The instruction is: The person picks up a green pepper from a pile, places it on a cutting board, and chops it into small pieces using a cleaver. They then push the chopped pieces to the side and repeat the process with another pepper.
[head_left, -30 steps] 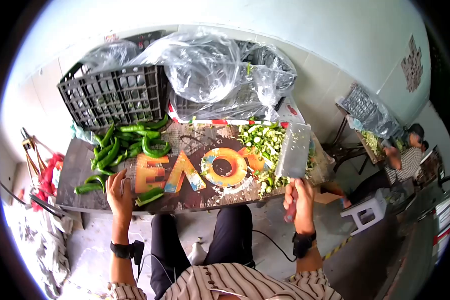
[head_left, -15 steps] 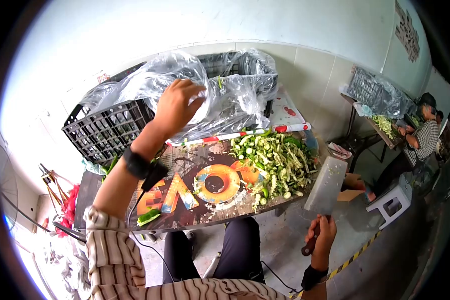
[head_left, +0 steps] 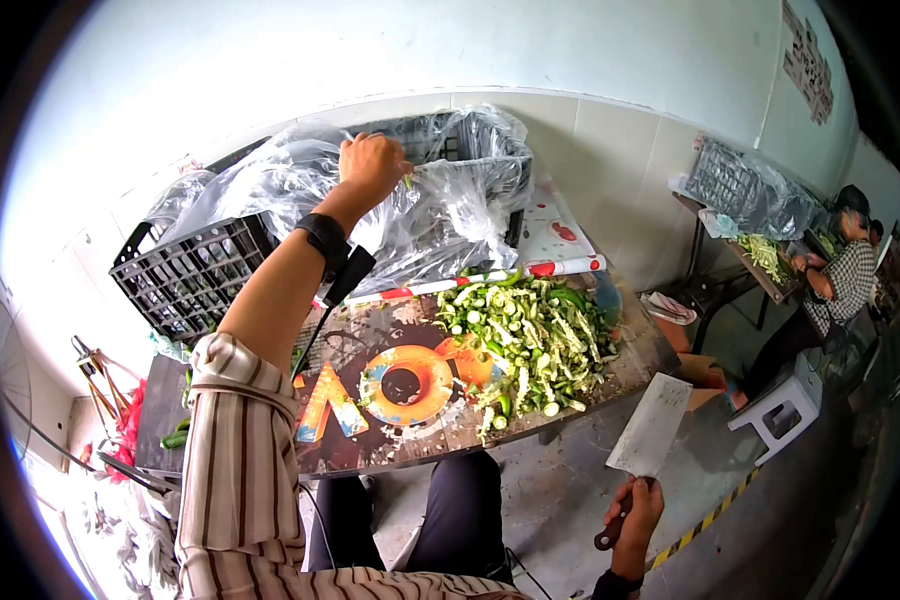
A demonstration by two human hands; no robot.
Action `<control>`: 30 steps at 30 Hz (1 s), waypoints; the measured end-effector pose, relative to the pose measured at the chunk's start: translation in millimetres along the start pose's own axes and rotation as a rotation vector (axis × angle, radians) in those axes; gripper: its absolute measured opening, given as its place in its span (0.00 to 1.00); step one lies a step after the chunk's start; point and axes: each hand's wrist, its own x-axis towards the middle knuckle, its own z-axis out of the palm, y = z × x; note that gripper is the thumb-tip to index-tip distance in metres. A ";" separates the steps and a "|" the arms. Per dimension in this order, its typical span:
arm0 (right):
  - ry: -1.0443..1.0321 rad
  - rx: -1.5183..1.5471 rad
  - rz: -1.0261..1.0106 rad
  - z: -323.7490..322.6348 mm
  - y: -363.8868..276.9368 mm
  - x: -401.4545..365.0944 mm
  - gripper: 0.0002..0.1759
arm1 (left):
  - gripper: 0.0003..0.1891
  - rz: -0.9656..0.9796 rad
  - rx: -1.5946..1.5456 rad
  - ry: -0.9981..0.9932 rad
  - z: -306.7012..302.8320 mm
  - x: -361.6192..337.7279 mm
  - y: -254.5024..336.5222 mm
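Note:
My right hand point(head_left: 642, 512) grips the wooden handle of a cleaver point(head_left: 652, 425), its wide blade pointing up beyond the table's front edge. My left hand point(head_left: 373, 165) reaches over a clear plastic liner point(head_left: 460, 205) draped across a black crate point(head_left: 195, 275). Its fingers are bent together beside a small green piece point(head_left: 407, 181) on the plastic; what they hold, if anything, is hidden. A heap of chopped green peppers point(head_left: 530, 345) lies on the right side of the painted table point(head_left: 410, 455).
A red-and-white rolled sheet point(head_left: 565, 267) lies behind the heap. Green peppers point(head_left: 175, 438) rest at the table's left end. To the right, a white stool point(head_left: 782, 408) stands near a person point(head_left: 848, 280) at another table with a plastic-covered crate point(head_left: 745, 185).
My left hand has moved forward to the crate's plastic, its fingers now bent at the green piece. The cleaver stays in my right hand, slightly lower. The view has shifted a little.

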 end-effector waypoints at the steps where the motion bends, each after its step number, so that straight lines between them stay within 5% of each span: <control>1: 0.001 -0.019 0.014 -1.7 1.8 0.8 0.10 | 0.11 0.003 -0.001 0.000 1.7 1.6 0.8; 11: 0.010 0.004 0.022 4.3 9.0 -0.8 0.09 | 0.09 0.010 -0.185 0.221 -7.5 12.7 -3.7; 16: 0.019 -0.022 0.032 7.4 9.9 -3.0 0.09 | 0.32 0.004 -0.066 0.155 -15.7 12.2 -31.4; 18: 0.005 -0.053 0.036 11.9 5.8 -6.4 0.10 | 0.27 0.265 -0.098 0.327 -33.9 -25.4 -25.7; 21: -0.028 -0.096 0.055 13.2 1.5 -6.2 0.11 | 0.16 0.457 -0.203 0.334 -73.1 -100.6 -24.4; 25: -0.108 -0.120 0.032 23.1 -12.2 -6.2 0.12 | 0.05 0.268 -0.249 0.223 -110.6 -222.1 -42.0; 30: -0.313 -0.106 -0.040 46.9 -25.5 -27.5 0.12 | 0.07 -0.101 -0.269 0.040 -97.5 -362.4 -88.3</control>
